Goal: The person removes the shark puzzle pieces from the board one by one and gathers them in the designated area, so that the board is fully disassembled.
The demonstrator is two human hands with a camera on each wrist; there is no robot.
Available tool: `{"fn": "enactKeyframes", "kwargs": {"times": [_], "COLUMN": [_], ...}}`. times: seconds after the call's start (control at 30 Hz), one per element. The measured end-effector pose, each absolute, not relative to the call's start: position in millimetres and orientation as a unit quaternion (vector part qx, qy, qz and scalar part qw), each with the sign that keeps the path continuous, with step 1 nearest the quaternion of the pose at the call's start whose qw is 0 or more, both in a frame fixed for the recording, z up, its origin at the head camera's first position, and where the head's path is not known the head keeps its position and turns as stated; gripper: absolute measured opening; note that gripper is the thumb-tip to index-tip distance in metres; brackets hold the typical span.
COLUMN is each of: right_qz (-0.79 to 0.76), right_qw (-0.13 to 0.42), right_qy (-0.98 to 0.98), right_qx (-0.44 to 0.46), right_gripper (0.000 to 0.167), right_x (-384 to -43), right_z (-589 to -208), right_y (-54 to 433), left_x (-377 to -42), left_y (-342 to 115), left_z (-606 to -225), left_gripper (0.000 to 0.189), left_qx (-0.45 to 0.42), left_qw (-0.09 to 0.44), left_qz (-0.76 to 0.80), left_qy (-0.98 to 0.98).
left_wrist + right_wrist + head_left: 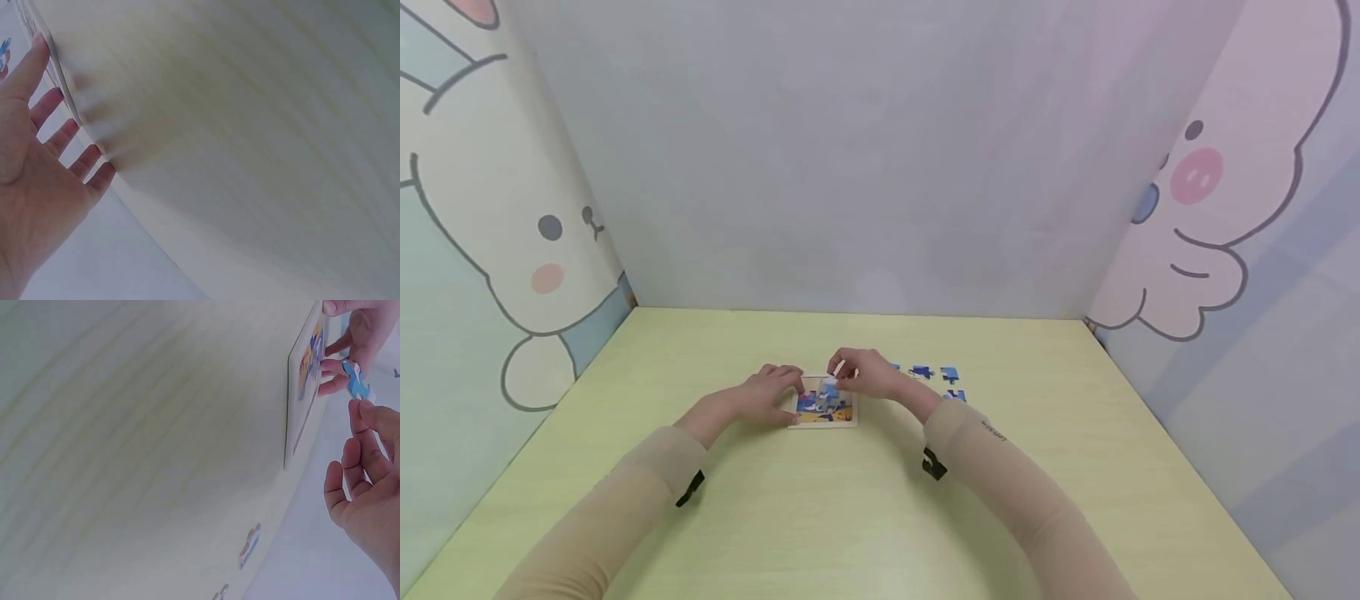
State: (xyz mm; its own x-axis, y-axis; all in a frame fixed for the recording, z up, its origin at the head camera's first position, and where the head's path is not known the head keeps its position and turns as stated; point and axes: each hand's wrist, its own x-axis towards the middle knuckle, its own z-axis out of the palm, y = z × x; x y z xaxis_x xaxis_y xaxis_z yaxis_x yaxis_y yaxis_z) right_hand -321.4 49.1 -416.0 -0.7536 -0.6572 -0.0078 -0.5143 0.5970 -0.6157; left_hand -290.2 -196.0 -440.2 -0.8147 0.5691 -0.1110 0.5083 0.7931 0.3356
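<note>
A small square jigsaw puzzle board (823,426) with a pale rim lies on the table, its picture partly filled in blue, orange and yellow. Along its left side, my left hand (763,396) rests with fingers spread, the thumb at the near corner and fingertips at the far one. My right hand (868,372) is over the board's far right part. Between its thumb and index finger it pinches a blue and white puzzle piece (357,381), held tilted above the board; the other fingers are loosely bent.
Several loose blue puzzle pieces (921,372) lie on the table right of the board, some partly behind the right hand. The pale wooden table (850,517) meets a grey back wall (865,167) and side walls with cartoon animals.
</note>
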Motion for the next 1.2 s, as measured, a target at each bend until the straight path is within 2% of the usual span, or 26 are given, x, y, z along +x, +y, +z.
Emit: {"fn": "enactKeyframes", "kwargs": {"times": [0.77,1.2], "right_qz": [-0.299,-0.296], "right_qw": [0.112,0.113], "right_qy": [0.884,0.887], "right_qx": [-0.341,-0.336], "right_gripper": [0.022,0.021], "right_x": [-309.1,-309.3], "right_z": [-381.6,-381.1], "right_y": [101.4,151.5], "left_x": [-283.6,-284.2], "left_y": [-195.7,-194.6], "left_z": [-435.1,-435.5], "left_gripper": [0.042,0.042], "left_qx": [0.281,0.281], "left_qw": [0.105,0.112], "left_qz": [0.151,0.15], "left_qy": [0.942,0.941]}}
